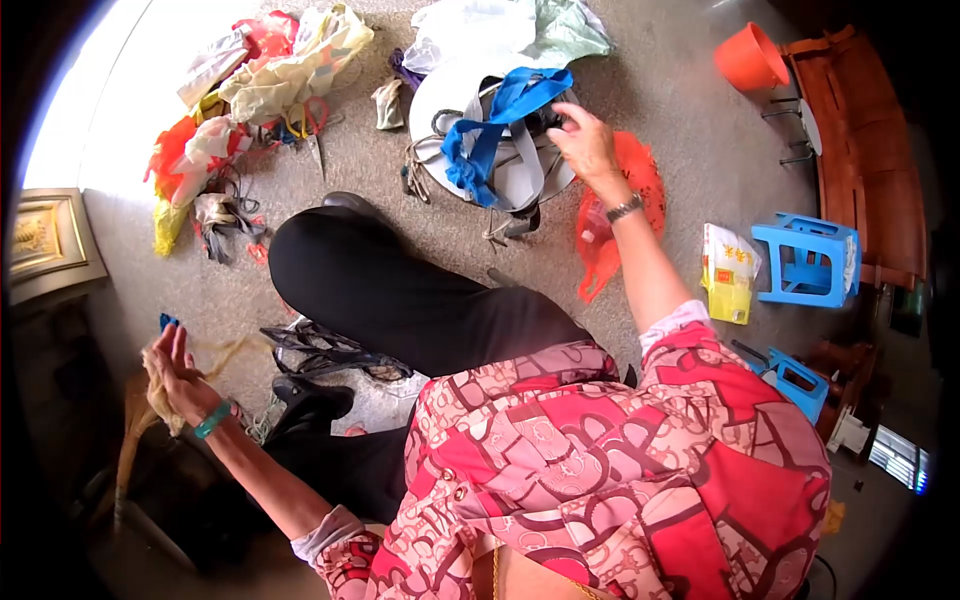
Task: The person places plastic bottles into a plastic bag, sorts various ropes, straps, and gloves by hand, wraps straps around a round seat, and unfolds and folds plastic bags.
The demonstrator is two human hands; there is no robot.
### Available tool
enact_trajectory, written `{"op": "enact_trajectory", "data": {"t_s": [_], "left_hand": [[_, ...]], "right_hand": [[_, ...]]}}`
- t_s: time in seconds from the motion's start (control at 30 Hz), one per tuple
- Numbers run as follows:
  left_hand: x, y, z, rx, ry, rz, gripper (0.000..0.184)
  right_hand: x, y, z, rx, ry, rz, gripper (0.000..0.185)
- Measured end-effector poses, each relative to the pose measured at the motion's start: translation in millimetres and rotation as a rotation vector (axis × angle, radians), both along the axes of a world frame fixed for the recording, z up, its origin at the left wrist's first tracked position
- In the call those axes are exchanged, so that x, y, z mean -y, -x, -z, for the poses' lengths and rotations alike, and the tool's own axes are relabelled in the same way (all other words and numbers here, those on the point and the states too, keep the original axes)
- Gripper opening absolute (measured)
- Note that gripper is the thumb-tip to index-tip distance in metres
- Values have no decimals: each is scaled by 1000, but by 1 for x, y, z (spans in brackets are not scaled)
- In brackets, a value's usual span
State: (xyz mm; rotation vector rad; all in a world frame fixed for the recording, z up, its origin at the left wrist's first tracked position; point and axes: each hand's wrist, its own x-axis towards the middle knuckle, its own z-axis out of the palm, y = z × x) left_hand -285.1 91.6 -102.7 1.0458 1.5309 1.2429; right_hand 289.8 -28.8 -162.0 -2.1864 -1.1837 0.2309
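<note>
At the left hand (178, 380), tan strands (158, 402) are draped round the palm and trailed off to its right; the fingers are nearly straight, and whether the strands are clasped cannot be told. Just right of that hand, black straps (345, 350) are piled beside the legs.

The thumb and forefinger of the right hand (585, 148) are held apart, released, at the end of a blue strap (530, 92); whether it is touched cannot be told. The strap is looped over a white stool (430, 92), left of those fingertips, among grey straps (525, 152). Beside the right wrist, a red bag (640, 165) is laid on the floor (690, 130), which is grey, finely speckled and brightly lit at the far left.

Well ahead of the left hand, scissors (314, 142) and a heap of bags (290, 85) are spread on the same floor. Right of the right forearm, a pack (729, 280) and a blue stool (807, 260) are set down; farther off, a red bucket (750, 58) is placed near a wooden bench (850, 110).

Nearest of all, letter-like shapes are printed over the pink shirt (600, 460). The yellow-and-white pack is marked with characters too blurred to be read surely. Left of the left hand, a framed panel (50, 245) is decorated in gold.
</note>
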Motion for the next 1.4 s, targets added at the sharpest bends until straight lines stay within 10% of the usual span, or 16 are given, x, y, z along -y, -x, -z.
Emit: {"op": "enact_trajectory", "data": {"t_s": [0.27,0.57,0.73,0.87,1.03,1.27,1.4], "left_hand": [[-39,-82,-60,-315,-400,198,39],[-9,-212,-66,-358,-157,536,18],[-6,-247,-27,-290,-142,731,36],[11,-277,-25,-168,-238,793,57],[-4,-274,-16,-571,-373,824,19],[20,-286,-35,200,-118,859,25],[14,-282,-24,37,-169,828,20]], "right_hand": [[-54,78,5,295,207,-546,64],[-74,77,-6,169,87,-504,9],[-84,92,-58,477,-343,-743,23],[-90,118,-95,237,-309,-940,8],[-98,132,-103,-137,-402,-896,8],[-103,144,-108,-189,-348,-882,10],[-106,143,-110,-287,-432,-932,15]]}}
